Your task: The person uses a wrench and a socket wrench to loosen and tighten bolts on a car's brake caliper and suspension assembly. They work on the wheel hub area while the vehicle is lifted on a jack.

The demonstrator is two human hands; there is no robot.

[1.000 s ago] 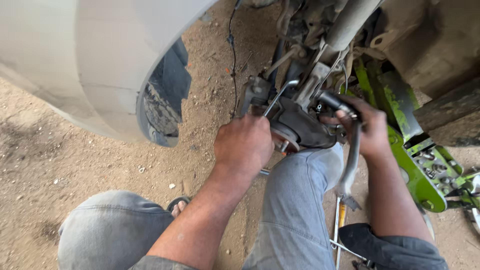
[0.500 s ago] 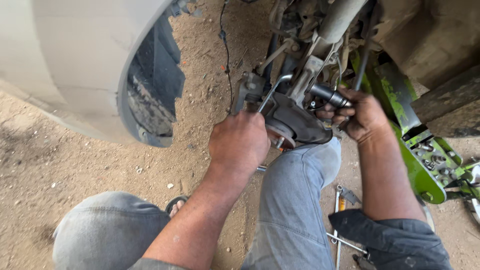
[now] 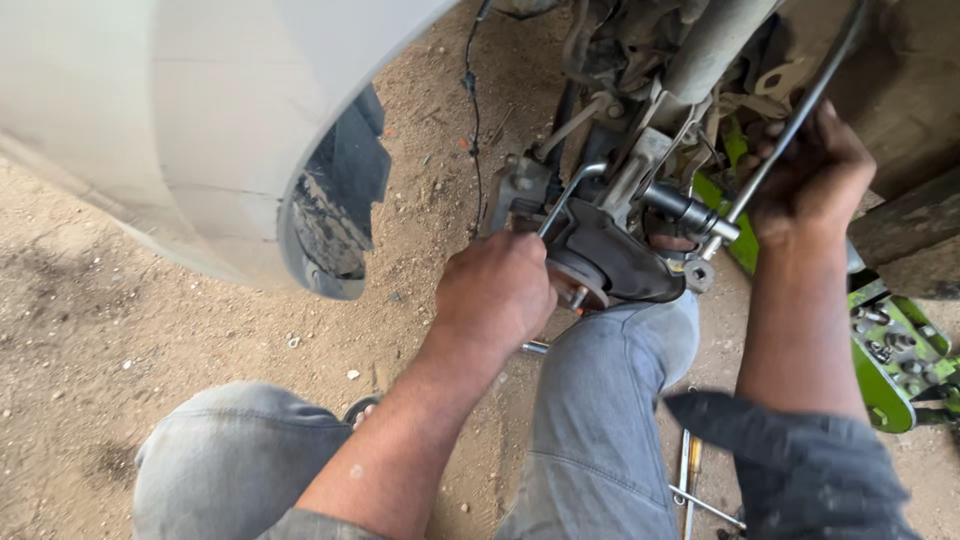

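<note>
The left hand (image 3: pixel 495 290) is clenched around the lower end of a spanner (image 3: pixel 563 200) set against the hub (image 3: pixel 600 262), which hangs under the strut above the raised knee. The right hand (image 3: pixel 812 172) is closed round the long bar (image 3: pixel 790 130) of a socket wrench seated on the fastener (image 3: pixel 690 212) just right of the hub. Doing this well likely means bracing the spanner firmly, keeping the socket square and pulling the bar smoothly, knuckles clear of the green jack (image 3: pixel 885 350).

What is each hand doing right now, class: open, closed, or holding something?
Left hand: closed around the lower end of a bent metal wrench at the wheel hub.
Right hand: closed on a long ratchet handle.
</note>
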